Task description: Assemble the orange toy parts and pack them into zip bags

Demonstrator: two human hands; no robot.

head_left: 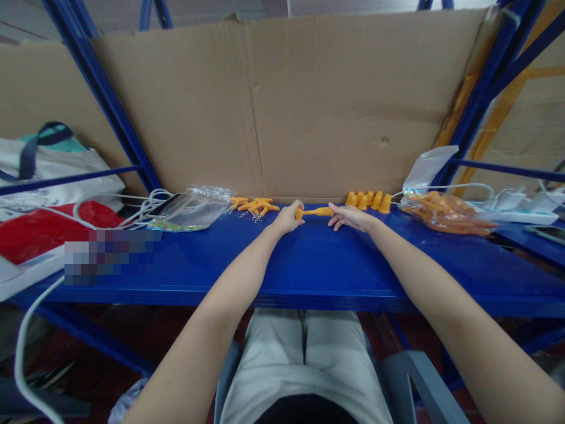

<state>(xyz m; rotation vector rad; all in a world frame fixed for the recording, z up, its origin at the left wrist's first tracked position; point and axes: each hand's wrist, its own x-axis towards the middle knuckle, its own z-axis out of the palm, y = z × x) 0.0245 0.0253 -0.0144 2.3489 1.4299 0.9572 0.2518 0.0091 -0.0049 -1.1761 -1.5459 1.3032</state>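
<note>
While I look over the person's shoulder, I see that one long orange plastic piece with a narrow, twisted-looking middle lies directly between the two hands, just above the blue metal tabletop. Its long axis runs from left to right, almost parallel with the table's front edge. The left hand has its thumb and fingers closed around the wider left end. The right hand pinches the other end with thumb and forefinger, and its remaining fingers are loosely curled below. So both hands are equally near to it, one at each end; whether it is one part or two joined, I cannot tell.

Just beyond the left hand lie branching orange plastic pieces, with small curly silver wires near them. Behind the right hand stands a group of small orange cup-shaped pieces. Farther right is a clear plastic bag filled with orange parts. Nothing stands between the hands except the held piece, but a tall brown cardboard sheet closes off the back.
</note>
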